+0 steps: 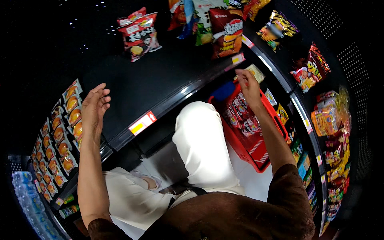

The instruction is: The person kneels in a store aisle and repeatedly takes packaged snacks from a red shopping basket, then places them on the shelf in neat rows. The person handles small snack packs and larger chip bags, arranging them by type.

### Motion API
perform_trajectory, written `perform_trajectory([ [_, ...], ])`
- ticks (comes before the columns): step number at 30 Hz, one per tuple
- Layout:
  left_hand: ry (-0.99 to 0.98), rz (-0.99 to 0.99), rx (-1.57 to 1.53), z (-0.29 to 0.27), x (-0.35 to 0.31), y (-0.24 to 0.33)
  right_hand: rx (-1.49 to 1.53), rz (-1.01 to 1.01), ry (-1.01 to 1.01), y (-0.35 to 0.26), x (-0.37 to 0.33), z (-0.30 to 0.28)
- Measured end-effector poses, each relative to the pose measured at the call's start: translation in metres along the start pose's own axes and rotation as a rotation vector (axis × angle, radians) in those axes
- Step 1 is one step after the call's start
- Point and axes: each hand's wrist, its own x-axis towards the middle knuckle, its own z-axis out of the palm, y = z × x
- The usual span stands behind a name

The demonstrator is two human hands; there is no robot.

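My left hand (96, 100) is raised over the black shelf (108, 84), fingers loosely bent and apart, with nothing in it. Close to its left stand rows of wrapped round buns or cakes (56, 138). My right hand (249, 88) hovers above the far end of a red shopping basket (256, 156), fingers loosely extended and holding nothing I can see. Inside the basket lie several red snack packs (243, 116). Farther back on the shelf, a red chip bag (139, 37) stands upright with another behind it.
A dark red snack bag (226, 32) stands at the shelf's front among other bags. More snack packs (334, 156) fill the curved shelves on the right. Bottled water (30, 200) is stacked at the lower left. My knee (200, 124) in white trousers is between shelf and basket.
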Motion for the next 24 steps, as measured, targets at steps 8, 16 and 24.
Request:
perform_trajectory([
  [8, -0.088, 0.012, -0.064, -0.011, -0.003, 0.011, -0.225, -0.645, -0.110, -0.144, 0.132, 0.104],
  [16, -0.123, 0.034, -0.027, -0.010, -0.015, 0.023, -0.510, -0.838, 0.019, -0.182, 0.221, 0.197],
  [24, -0.132, 0.029, -0.036, -0.016, -0.015, 0.020, -0.738, -0.772, -0.100, -0.199, 0.230, 0.201],
])
